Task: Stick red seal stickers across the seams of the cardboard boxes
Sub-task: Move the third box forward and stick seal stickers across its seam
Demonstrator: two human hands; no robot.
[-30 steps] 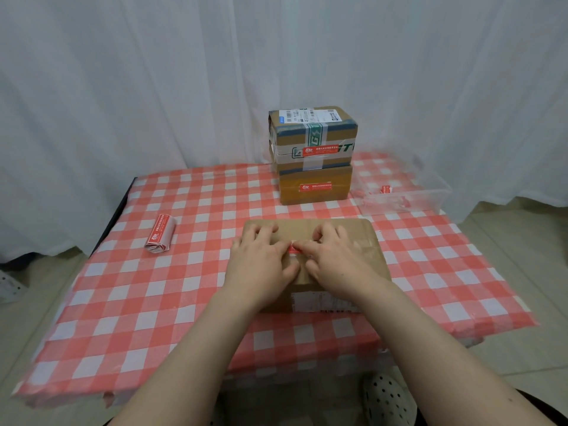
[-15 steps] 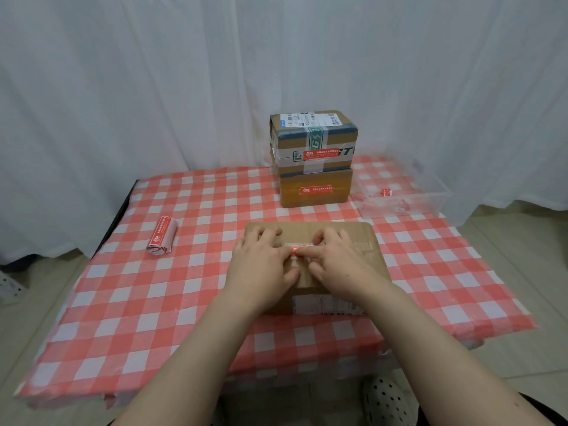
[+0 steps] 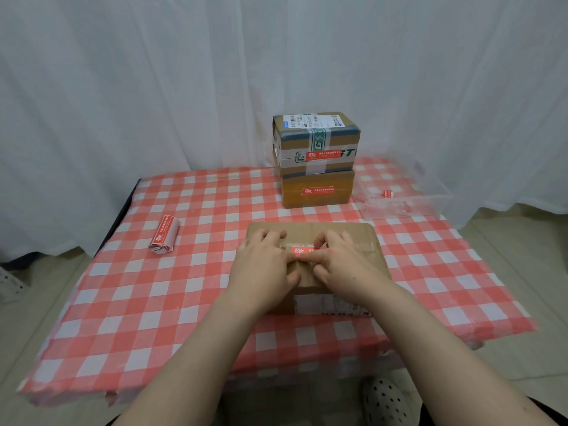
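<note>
A flat brown cardboard box (image 3: 362,238) lies on the checked table in front of me. A red seal sticker (image 3: 300,250) sits on its taped top seam, partly covered by my fingers. My left hand (image 3: 264,265) rests flat on the box's left half, its thumb touching the sticker's left end. My right hand (image 3: 341,265) presses the sticker's right part with its fingertips, the other fingers bent over the box. Farther back, two stacked boxes (image 3: 316,158) each carry a red sticker on the front.
A roll of red stickers (image 3: 164,235) lies on the table's left side. A clear plastic tray (image 3: 402,198) with small red pieces stands at the back right. White curtains hang behind the table (image 3: 129,302). A spotted shoe (image 3: 384,401) shows below the near edge.
The two hands have drawn slightly apart along the seam, uncovering more of the red sticker's left end. The box has stayed put.
</note>
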